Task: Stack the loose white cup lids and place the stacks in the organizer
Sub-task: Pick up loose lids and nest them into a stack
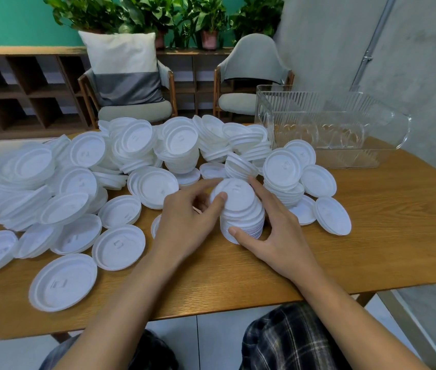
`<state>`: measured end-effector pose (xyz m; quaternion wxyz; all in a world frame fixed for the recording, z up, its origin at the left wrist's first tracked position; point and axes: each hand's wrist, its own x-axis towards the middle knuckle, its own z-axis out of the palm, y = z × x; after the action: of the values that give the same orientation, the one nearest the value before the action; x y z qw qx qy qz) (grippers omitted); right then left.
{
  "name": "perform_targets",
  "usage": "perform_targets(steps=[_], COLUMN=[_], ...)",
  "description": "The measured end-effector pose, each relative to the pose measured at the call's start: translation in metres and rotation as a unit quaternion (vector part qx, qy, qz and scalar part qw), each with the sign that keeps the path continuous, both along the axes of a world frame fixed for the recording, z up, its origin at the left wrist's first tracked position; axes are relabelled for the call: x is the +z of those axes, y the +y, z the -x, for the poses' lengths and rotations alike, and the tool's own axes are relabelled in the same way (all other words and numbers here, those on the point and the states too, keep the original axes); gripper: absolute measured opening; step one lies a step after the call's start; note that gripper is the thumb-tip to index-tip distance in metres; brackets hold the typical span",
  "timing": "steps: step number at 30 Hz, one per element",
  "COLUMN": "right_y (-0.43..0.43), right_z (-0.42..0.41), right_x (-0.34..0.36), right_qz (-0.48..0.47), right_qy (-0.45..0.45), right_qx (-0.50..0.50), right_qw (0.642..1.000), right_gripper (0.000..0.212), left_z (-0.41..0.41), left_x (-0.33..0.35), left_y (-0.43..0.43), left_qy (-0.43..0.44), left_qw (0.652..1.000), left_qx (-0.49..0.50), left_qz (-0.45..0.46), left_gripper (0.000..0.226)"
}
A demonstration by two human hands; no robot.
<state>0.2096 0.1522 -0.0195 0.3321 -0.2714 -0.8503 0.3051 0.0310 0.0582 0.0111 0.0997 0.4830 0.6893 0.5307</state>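
Both my grips, left hand (185, 222) and right hand (278, 236), clasp the stack of round white plastic lids (241, 209) on the desk (385, 236); clear ribbed plastic organizer (331, 124) lies far-right (right hand nearer).

Café-style lounge: armchairs (254, 76), cubby shelving (24, 86), potted plants (209, 20).

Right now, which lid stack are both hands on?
The tilted stack nearest the table's front edge: left hand pinches its top lid, right hand grips its side. Other stacks sit behind.
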Motion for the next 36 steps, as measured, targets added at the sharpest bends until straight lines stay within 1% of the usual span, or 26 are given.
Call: perform_targets(steps=[3, 5, 7, 9, 11, 12, 14, 18, 24, 30, 33, 34, 36], right_y=[0.000, 0.001, 0.001, 0.000, 0.000, 0.000, 0.001, 0.002, 0.004, 0.005, 0.003, 0.003, 0.003], right_z=[0.000, 0.000, 0.000, 0.001, 0.002, 0.002, 0.002, 0.001, -0.001, -0.001, -0.001, -0.001, -0.001], right_x=[-0.002, -0.002, -0.002, -0.001, -0.001, -0.001, -0.002, -0.003, -0.003, -0.004, -0.003, -0.003, -0.002], right_qz=[-0.008, -0.010, -0.012, -0.012, -0.012, -0.012, -0.010, 0.003, -0.001, 0.005, 0.007, 0.007, 0.008], right_qy=[-0.006, -0.007, -0.005, 0.001, 0.005, 0.007, 0.010, 0.014, -0.003, 0.004, 0.008, 0.006, 0.000], right_qx=[-0.006, -0.009, -0.007, -0.004, 0.000, 0.001, 0.004, 0.010, 0.002, 0.010, 0.010, 0.008, 0.006], right_qw=[1.000, 1.000, 1.000, 1.000, 1.000, 1.000, 1.000, 1.000, 1.000, 1.000, 1.000, 1.000, 1.000], right_gripper=[0.085, 0.082, 0.081, 0.079, 0.080, 0.080, 0.082, 0.091, 0.086, 0.088, 0.087, 0.088, 0.088], left_z=[-0.002, 0.001, 0.003, 0.005, 0.006, 0.006, 0.007, 0.005, 0.003, 0.006, 0.006, 0.007, 0.013], left_x=[-0.009, -0.015, -0.016, -0.012, -0.009, -0.008, -0.006, -0.006, -0.004, -0.002, -0.004, -0.004, -0.004], left_y=[0.001, 0.003, 0.003, 0.003, 0.003, 0.004, 0.005, 0.008, 0.012, 0.012, 0.007, 0.003, -0.006], left_qy=[0.106, 0.174, 0.193, 0.193, 0.177, 0.162, 0.136, 0.133, 0.121, 0.124, 0.135, 0.139, 0.140], left_qw=[0.994, 0.985, 0.981, 0.979, 0.978, 0.979, 0.984, 0.985, 0.984, 0.979, 0.976, 0.976, 0.980], left_qx=[-0.016, -0.009, -0.013, -0.065, -0.114, -0.119, -0.112, -0.106, -0.106, -0.116, -0.124, -0.127, -0.109], left_qz=[0.008, -0.003, -0.009, 0.005, 0.014, 0.014, 0.011, 0.023, 0.072, 0.115, 0.117, 0.106, 0.086], left_gripper=[0.020, 0.032, 0.049, 0.060, 0.065, 0.067, 0.070, 0.070, 0.068, 0.076, 0.084, 0.082, 0.072])
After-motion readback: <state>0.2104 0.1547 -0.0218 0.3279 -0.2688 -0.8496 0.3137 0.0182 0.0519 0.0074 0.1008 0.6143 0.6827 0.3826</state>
